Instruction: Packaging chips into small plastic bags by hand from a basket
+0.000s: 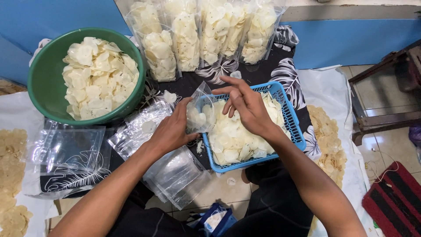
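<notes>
My left hand [172, 130] grips a small clear plastic bag [199, 112] partly filled with pale chips, held upright at the left rim of a blue basket [293, 125]. My right hand [243, 104] hovers over the basket with fingers spread, its fingertips near the bag's open mouth; I cannot tell whether it holds a chip. The basket is full of pale round chips [232, 140].
A green bowl [41, 83] heaped with chips stands at the left. Several filled clear bags [186, 39] lean against the blue wall at the back. Empty clear bags [171, 169] lie under my left arm. Yellowish chips [329, 140] lie spread on white cloth at both sides.
</notes>
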